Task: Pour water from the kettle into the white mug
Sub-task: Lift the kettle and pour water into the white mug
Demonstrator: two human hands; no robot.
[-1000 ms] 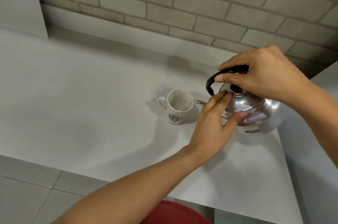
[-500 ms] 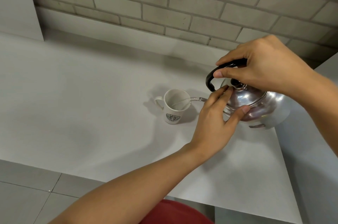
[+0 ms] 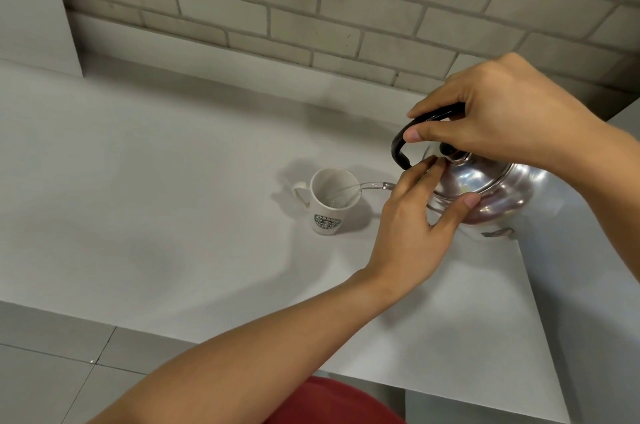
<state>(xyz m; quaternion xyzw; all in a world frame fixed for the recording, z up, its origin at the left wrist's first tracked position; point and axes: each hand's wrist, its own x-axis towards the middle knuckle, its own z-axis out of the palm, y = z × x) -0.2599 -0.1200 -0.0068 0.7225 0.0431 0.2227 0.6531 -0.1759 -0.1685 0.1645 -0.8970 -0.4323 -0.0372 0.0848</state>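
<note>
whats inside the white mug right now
A thin stream of water from the kettle arcs over the white mug's rim, with a little water at the bottom. The near wall hides the exact level.

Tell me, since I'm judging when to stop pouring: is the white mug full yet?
Not full. The white mug shows bare inner wall down to a shallow pool, while the stream from the tilted kettle arcs in.

white mug [image 3: 330,202]: round green-and-white emblem on front face, ring lettering reads roughly "STARBUCKS COFFEE", partly blurred. Mug sits mid-table, toward right edge. kettle [image 3: 491,195]: no legible marking. No other text, numbers, signs.
</note>
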